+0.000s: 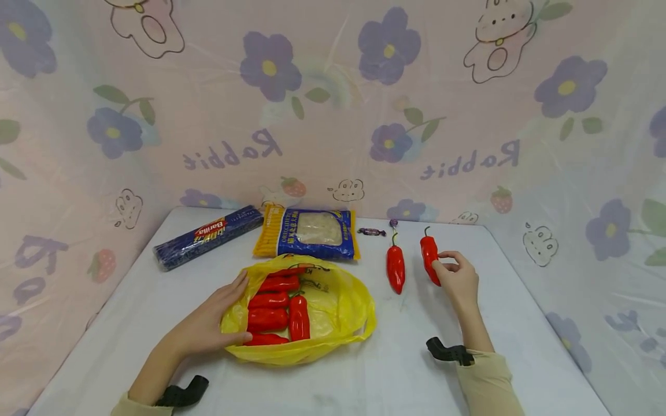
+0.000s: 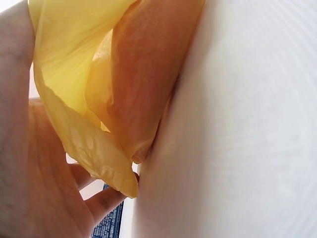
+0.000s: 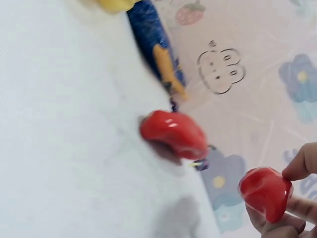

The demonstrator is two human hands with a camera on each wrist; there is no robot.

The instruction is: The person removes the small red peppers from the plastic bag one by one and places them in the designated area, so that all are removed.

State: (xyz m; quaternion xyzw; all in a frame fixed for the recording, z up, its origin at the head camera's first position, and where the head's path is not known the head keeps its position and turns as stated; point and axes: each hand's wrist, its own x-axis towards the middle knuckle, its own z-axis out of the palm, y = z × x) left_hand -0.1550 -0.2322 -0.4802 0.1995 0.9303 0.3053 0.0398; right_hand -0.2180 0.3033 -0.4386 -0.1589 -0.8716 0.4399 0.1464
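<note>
Red pepper in right hand

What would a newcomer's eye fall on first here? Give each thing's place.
Probably the bright yellow bag, lying open near the middle of the white table with red peppers inside and the left hand touching its left side. Next would likely come the glossy red pepper pinched by the right hand, right of another red pepper. Behind the bag lies a blue-and-yellow packet.

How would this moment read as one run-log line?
left hand: touches yellow bag; right hand: holds red pepper; in bag: other peppers; on table: loose pepper
</note>
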